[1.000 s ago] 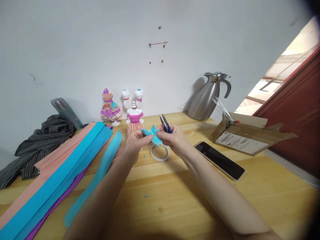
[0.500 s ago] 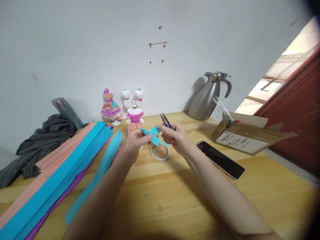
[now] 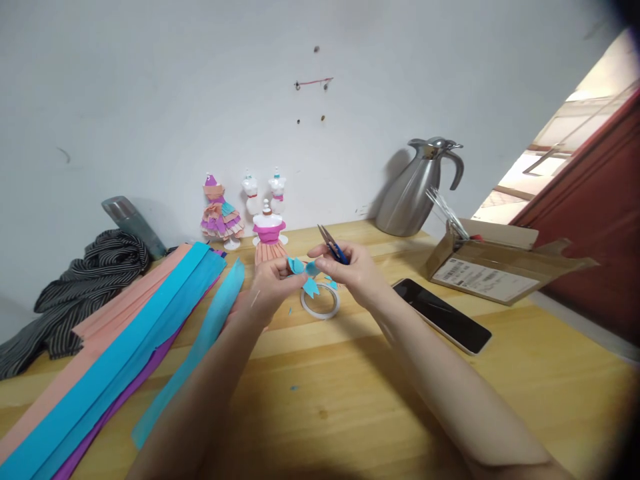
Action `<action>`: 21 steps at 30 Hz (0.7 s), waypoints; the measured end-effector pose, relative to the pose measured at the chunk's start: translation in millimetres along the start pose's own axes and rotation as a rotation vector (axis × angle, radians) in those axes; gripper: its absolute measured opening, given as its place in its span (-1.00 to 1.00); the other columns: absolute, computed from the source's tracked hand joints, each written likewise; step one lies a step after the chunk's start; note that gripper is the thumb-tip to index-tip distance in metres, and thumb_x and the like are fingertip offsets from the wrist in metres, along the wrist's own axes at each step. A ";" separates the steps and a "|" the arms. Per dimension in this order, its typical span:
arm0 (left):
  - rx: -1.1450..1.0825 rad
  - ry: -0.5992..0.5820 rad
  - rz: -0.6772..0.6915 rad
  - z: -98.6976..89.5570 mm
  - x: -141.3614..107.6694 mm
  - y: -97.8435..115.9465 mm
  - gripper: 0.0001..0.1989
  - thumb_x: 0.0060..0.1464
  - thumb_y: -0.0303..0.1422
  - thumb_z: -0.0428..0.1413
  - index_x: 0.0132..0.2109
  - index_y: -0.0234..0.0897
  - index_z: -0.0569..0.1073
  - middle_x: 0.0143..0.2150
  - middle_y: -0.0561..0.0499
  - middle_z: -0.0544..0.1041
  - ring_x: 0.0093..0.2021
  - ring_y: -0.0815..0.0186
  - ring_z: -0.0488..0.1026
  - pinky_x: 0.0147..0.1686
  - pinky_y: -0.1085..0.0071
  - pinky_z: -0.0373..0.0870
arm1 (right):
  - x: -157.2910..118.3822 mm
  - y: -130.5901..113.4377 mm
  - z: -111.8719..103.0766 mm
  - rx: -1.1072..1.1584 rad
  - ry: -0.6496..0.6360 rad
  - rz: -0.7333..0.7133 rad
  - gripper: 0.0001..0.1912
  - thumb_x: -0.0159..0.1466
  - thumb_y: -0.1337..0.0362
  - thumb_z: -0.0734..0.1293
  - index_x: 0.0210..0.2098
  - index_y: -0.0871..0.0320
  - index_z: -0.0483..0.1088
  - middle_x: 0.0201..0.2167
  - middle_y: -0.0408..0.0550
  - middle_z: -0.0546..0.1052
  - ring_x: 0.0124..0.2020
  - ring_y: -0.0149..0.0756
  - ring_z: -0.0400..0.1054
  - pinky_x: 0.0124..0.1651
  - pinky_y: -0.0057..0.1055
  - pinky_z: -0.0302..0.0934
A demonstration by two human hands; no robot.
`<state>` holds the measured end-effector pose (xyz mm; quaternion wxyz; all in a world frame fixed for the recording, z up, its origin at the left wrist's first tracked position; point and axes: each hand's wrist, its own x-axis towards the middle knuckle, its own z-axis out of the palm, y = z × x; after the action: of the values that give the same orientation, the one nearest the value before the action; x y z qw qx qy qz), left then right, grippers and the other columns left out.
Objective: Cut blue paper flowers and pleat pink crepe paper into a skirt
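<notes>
Between my hands is a small blue crepe-paper flower (image 3: 311, 287) with pointed petals. My left hand (image 3: 273, 287) pinches it between thumb and fingers. My right hand (image 3: 356, 270) holds small blue-handled scissors (image 3: 334, 247), their tips pointing up and to the left; its thumb and fingertip touch a petal of the flower. Just below the flower a roll of white tape (image 3: 321, 313) lies flat on the table, with small blue paper scraps near it. Beside my left forearm runs a loose light-blue crepe strip (image 3: 207, 333).
Peach, blue and purple crepe sheets (image 3: 125, 333) lie at left, near a striped cloth (image 3: 95, 273) and a bottle (image 3: 131, 223). Small dress forms (image 3: 269, 232) stand along the wall. At right are a metal jug (image 3: 413, 193), a cardboard box (image 3: 483, 267) and a phone (image 3: 443, 315).
My right thumb and fingers have shifted on the flower, and its right petal now looks more curled. The scissors have turned slightly in my right hand. The view has shifted a little.
</notes>
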<state>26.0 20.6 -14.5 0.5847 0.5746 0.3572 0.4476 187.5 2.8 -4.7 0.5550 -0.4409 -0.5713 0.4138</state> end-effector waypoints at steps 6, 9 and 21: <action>0.145 -0.091 0.078 2.2 0.0 -4.5 -0.88 -0.26 -0.42 0.26 -0.53 -0.35 0.46 -0.59 0.13 0.39 -0.52 0.47 0.28 -0.48 0.52 0.20 | -2.7 -0.6 5.1 -0.255 -0.045 -0.090 -0.75 -0.01 0.12 0.39 -0.58 0.20 0.39 -0.70 -0.25 0.21 -0.60 -0.47 0.03 -0.53 -0.45 -0.09; 0.176 -0.099 0.075 1.9 0.4 -5.9 -0.86 -0.25 -0.38 0.26 -0.49 -0.36 0.48 -0.55 0.11 0.41 -0.52 0.46 0.27 -0.49 0.51 0.19 | -2.7 -1.0 3.9 -0.241 -0.104 -0.075 -0.76 0.02 0.13 0.33 -0.57 0.20 0.37 -0.67 -0.21 0.25 -0.59 -0.45 0.08 -0.51 -0.44 -0.02; 0.704 -0.061 0.296 -0.3 -6.6 -8.4 -0.93 -0.12 -0.46 0.09 -0.48 -0.32 0.46 -0.52 0.07 0.43 -0.43 0.37 0.34 -0.37 0.46 0.26 | -10.5 -4.0 7.6 -0.488 -0.016 -0.179 -0.77 0.04 0.24 0.30 -0.67 0.16 0.24 -0.70 -0.24 0.15 -0.59 -0.46 0.02 -0.50 -0.43 -0.12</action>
<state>24.4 15.1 -23.4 0.2909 0.7988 0.3846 0.3598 179.7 -8.2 -4.0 0.4623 -0.5061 -0.6952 0.2165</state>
